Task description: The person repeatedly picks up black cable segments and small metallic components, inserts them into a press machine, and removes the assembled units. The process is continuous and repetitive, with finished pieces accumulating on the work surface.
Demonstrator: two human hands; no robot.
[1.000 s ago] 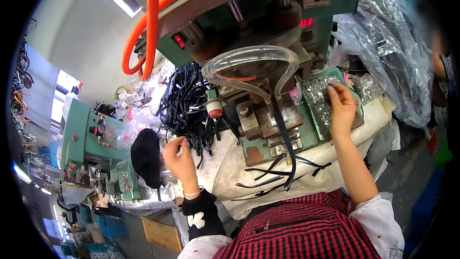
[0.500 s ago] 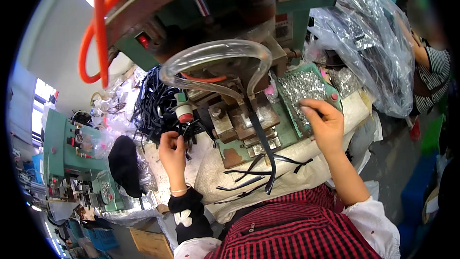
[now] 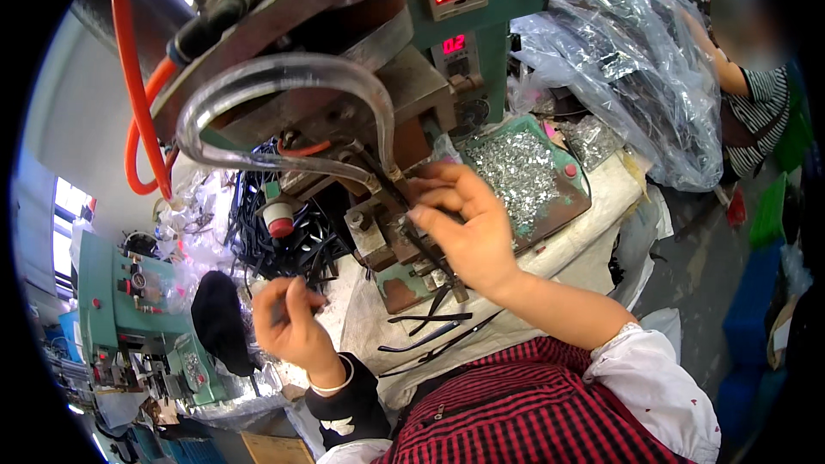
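Cannot tell grip of nearer right hand (image 3: 474, 236), clenched or released, just right of dark strip (image 3: 421, 245) slanting lengthwise out of press (image 3: 411, 90); with left hand (image 3: 296, 331) loosely released, left of press.

Left hand (image 3: 292, 326): I hold it raised, fingers loosely bent, short of a fist.
Left forearm (image 3: 348, 399): mine slants up and leftward, sleeved to near the wrist.
Right hand (image 3: 473, 232): I stretch it farther forward than my left, thumb and bent fingers pointing left; their grip is unclear.
Right forearm (image 3: 563, 309): mine, bare, angling inward.
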